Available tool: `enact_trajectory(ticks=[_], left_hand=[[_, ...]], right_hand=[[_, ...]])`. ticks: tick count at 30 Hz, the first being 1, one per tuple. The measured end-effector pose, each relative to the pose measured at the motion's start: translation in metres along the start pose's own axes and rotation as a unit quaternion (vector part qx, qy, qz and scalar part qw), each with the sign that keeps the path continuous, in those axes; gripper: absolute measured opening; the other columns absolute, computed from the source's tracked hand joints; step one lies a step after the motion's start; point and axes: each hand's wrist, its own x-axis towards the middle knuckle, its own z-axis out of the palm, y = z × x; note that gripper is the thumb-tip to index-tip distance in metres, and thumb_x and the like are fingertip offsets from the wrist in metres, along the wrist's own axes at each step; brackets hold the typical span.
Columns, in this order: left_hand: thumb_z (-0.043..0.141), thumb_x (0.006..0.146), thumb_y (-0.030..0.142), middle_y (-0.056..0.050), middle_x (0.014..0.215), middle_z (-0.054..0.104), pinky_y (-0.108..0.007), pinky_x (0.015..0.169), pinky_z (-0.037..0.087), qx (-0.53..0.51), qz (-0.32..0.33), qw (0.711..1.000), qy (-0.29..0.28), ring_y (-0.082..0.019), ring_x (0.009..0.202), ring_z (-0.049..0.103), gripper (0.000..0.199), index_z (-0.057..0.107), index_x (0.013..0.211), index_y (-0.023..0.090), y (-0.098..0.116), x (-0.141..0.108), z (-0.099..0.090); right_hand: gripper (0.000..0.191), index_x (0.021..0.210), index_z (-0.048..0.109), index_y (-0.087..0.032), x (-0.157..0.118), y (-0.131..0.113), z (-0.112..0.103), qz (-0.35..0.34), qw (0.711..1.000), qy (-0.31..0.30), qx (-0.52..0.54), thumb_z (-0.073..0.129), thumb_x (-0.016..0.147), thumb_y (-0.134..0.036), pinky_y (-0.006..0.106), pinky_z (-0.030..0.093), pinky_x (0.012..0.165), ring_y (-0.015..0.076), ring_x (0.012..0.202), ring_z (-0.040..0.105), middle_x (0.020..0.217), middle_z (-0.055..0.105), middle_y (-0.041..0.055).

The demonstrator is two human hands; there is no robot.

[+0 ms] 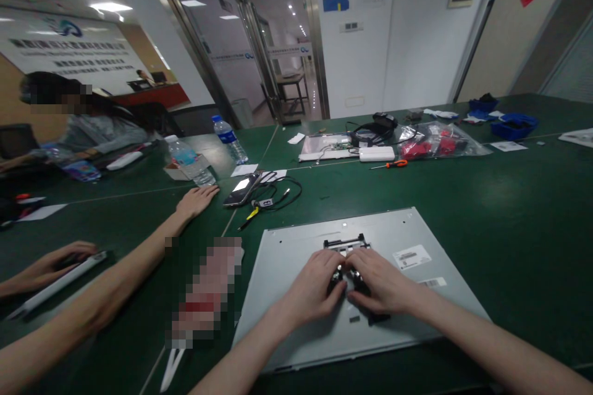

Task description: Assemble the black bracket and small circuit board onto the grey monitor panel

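Observation:
A flat grey metal panel (296,271) with two white labels lies on the green table in front of me. Near its middle is a black bracket (345,241), partly covered by my hands. My left hand (319,281) and my right hand (377,278) meet over it, fingers bent. Small dark, shiny metal parts (338,274) show between and under the fingers of both hands. Their exact shape is hidden.
A co-worker's arm (139,265) reaches over the table at left, beside a blurred fan-like object (208,290). Beyond the panel are a phone (241,190) with cables, bottles (230,141), an orange screwdriver (389,165), plastic bags (440,141) and blue trays (514,126).

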Motion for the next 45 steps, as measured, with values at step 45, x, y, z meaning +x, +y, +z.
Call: enact_trajectory(ticks=[45], left_hand=[[0.074,0.081,0.025,-0.01,0.119,0.059,-0.051,0.102,0.044,0.0,0.003,1.0,-0.018,-0.03,0.112,0.054,0.034,0.055,0.109,0.021,0.004,0.004,0.0]], right_hand=[[0.017,0.109,0.058,-0.017,0.003,0.007,-0.006,-0.029,0.998,0.0,-0.053,0.059,0.092,-0.022,0.043,0.05,0.088,0.0258,0.099,0.058,0.108,0.065,0.0107]])
